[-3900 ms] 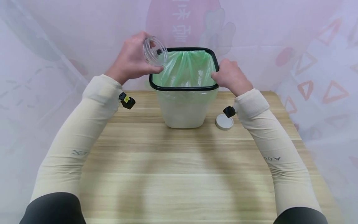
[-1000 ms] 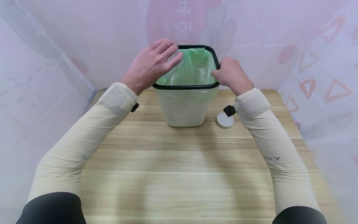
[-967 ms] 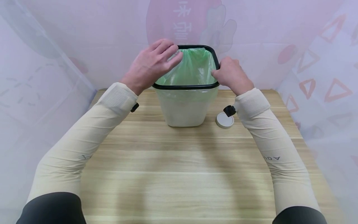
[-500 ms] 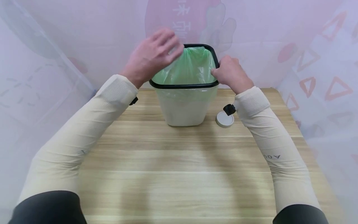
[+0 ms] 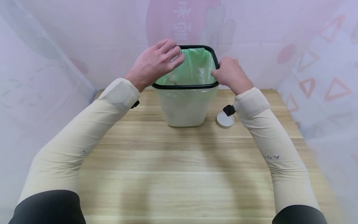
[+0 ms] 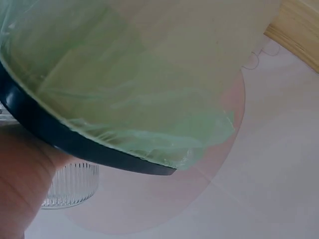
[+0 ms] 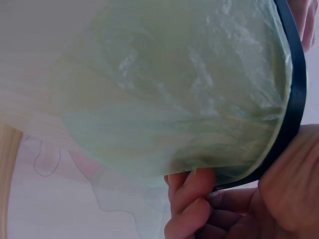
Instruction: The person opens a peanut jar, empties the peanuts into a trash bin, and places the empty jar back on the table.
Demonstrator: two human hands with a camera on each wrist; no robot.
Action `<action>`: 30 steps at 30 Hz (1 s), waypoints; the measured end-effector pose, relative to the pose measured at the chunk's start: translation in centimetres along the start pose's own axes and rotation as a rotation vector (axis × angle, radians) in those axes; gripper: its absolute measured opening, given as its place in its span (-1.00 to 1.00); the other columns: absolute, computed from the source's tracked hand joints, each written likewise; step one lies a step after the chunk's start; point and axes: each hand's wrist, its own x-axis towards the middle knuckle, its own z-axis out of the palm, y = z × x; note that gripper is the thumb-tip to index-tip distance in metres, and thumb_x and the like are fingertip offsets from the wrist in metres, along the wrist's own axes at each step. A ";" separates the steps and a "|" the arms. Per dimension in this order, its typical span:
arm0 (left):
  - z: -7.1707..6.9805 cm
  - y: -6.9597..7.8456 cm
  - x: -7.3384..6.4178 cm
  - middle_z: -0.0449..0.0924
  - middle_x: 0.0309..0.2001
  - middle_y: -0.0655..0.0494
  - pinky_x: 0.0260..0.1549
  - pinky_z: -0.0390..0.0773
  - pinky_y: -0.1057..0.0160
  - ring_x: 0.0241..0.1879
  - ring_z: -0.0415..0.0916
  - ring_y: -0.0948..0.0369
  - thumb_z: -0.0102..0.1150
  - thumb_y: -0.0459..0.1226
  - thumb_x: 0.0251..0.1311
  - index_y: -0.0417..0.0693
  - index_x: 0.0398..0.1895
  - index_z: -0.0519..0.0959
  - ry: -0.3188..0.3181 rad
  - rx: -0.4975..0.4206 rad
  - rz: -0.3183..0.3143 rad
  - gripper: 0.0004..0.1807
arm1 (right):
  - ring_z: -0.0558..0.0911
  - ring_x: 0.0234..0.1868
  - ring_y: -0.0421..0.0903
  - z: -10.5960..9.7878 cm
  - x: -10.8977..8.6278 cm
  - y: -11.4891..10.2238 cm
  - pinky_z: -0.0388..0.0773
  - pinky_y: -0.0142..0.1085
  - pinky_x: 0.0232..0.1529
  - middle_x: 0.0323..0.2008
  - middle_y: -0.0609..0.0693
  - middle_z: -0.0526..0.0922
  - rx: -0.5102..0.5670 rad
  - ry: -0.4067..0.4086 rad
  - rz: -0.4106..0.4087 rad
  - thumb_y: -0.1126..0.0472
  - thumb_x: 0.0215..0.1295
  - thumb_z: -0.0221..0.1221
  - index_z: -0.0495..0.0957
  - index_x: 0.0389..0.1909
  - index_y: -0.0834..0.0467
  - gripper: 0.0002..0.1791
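Note:
A pale, translucent trash can (image 5: 185, 107) with a black rim stands upright on the table, lined with a green plastic bag (image 5: 197, 67). My left hand (image 5: 156, 63), back upward, is over the can's left rim. It holds a clear ribbed jar (image 6: 75, 186), which the hand hides in the head view and which shows partly below the rim in the left wrist view. My right hand (image 5: 232, 74) grips the can's right rim, its fingers (image 7: 192, 199) curled under the outer edge. A small pinkish smudge shows inside the bag near the front; I cannot tell what it is.
A round white lid (image 5: 225, 120) lies on the wooden table (image 5: 179, 174), right of the can. Printed curtains (image 5: 260, 37) close in the back and both sides.
Since the earliest frame, my left hand has turned over and moved right above the can, hiding the jar. It rose half a second ago and is lower now. The right hand keeps its grip.

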 end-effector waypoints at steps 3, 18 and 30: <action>-0.1 -0.1 -0.2 0.63 0.04 -0.20 0.35 0.56 0.08 0.12 0.55 -0.12 -0.25 -0.78 0.33 -0.29 0.12 0.54 0.020 -0.014 -0.017 -0.50 | 0.53 -0.27 0.08 0.0 0.1 0.0 0.49 -0.16 -0.27 -0.36 0.07 0.52 0.001 0.005 -0.011 0.06 0.47 0.02 0.48 -0.43 0.18 -0.68; -0.4 0.1 -0.4 0.67 0.09 -0.22 0.34 0.59 0.01 0.17 0.58 -0.14 -0.25 -0.70 0.44 -0.37 0.11 0.53 0.087 -0.170 -0.170 -0.61 | 0.55 -0.22 0.09 0.0 -0.1 0.1 0.54 -0.11 -0.18 -0.27 0.12 0.56 -0.007 0.007 -0.008 0.02 0.51 0.03 0.54 -0.34 0.22 -0.64; -0.7 0.0 -1.1 0.64 0.11 -0.31 0.27 0.61 -0.02 0.15 0.54 -0.21 0.06 -0.64 -0.05 -0.43 0.19 0.50 0.079 -0.336 -0.337 -0.41 | 0.56 -0.21 0.09 0.1 -0.1 0.0 0.54 -0.12 -0.18 -0.25 0.13 0.58 -0.005 0.008 -0.006 0.01 0.51 0.04 0.58 -0.30 0.24 -0.63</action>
